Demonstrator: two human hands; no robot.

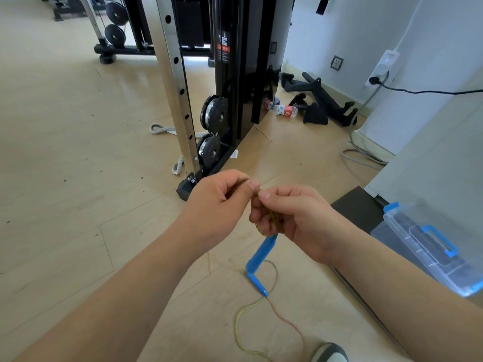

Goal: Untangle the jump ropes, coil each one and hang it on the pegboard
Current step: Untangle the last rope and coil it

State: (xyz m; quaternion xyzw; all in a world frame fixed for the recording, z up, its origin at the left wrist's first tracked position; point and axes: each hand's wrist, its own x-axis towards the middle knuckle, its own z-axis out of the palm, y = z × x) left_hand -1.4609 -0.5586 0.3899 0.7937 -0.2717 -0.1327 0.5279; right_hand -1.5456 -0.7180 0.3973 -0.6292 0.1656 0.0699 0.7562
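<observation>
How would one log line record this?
step: untangling | left hand: pinches rope | right hand: grips rope | blue handles: below hands

Pale plank floor (65,126) is catching daylight. Black cable machine (235,74) is standing at twelve o'clock; white wall (352,35) is rising at two o'clock.

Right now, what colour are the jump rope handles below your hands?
Both jump rope handles are bright blue; the head view shows them best.
</observation>
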